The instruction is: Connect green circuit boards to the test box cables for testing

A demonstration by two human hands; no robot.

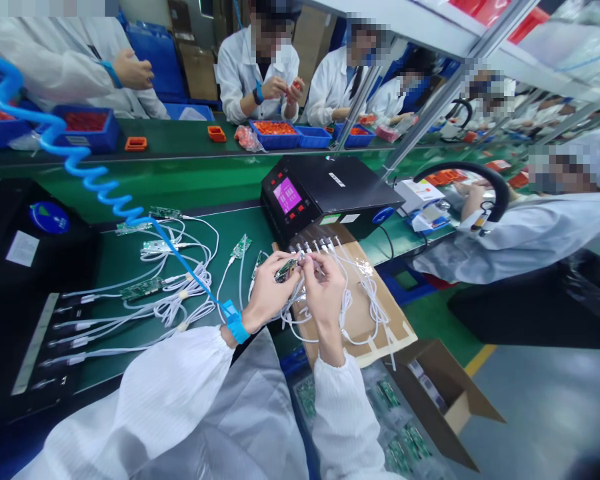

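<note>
My left hand (271, 288) grips a small green circuit board (285, 269) between thumb and fingers. My right hand (325, 288) is closed in a pinch at the board's right end. What lies between its fingertips is too small and covered to make out. White cables (347, 300) run beneath and beside the right hand over a sheet of cardboard (363, 250). Left of my hands, another green board (241, 247) is joined to a white cable. A blue wrist strap (236, 325) with a coiled blue cord (87, 170) is on my left wrist.
A black tester (330, 193) with a lit pink screen stands ahead; another black box (25, 253) is at left. Bundled white cables (175, 300) with boards lie between. An open carton (445, 393) and trays of boards (400, 447) sit low right. Co-workers sit across and at right.
</note>
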